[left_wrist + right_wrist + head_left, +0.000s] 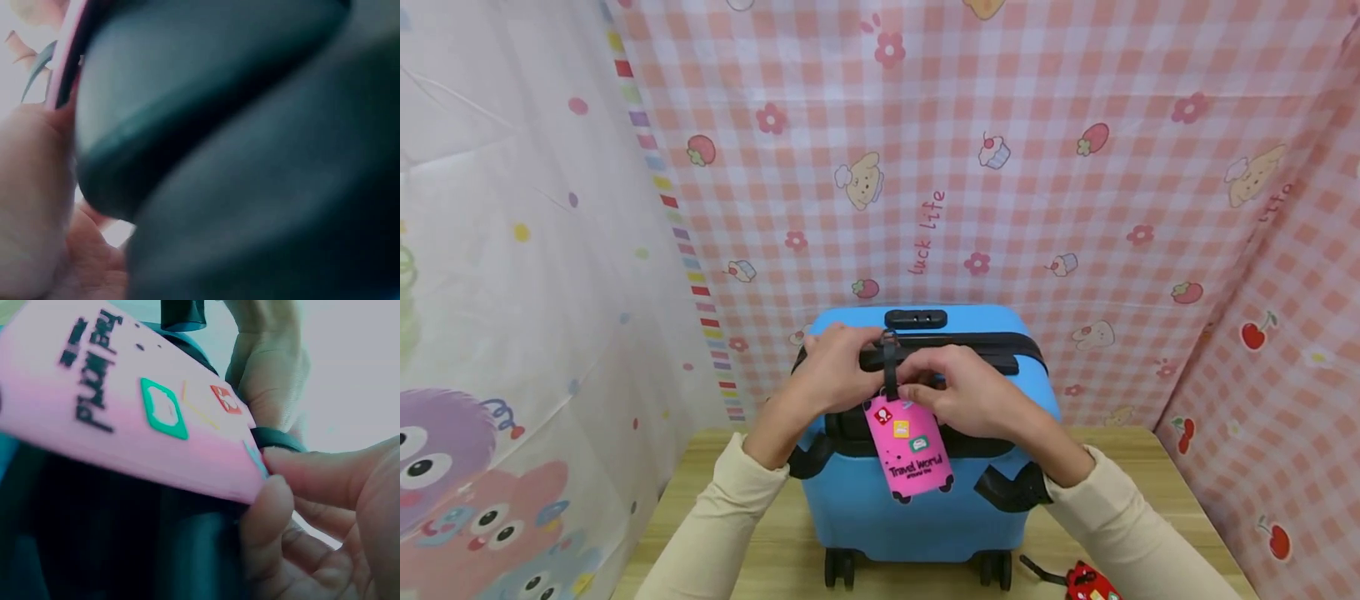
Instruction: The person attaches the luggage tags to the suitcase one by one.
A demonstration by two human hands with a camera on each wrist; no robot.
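Head view: pink tag, top end at right grip, body below.

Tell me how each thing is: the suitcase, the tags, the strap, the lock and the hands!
Suitcase: upright, shut.
Wheels: under the suitcase.
Lock: numbers too small to read.
Pink tag: hanging tilted, printed side showing.
Strap: between the hands; can't tell if fastened.
Red tag: lying down, partly out of view.
Left hand: beside the strap, grip unclear.
Right hand: pinching the pink tag's top end.
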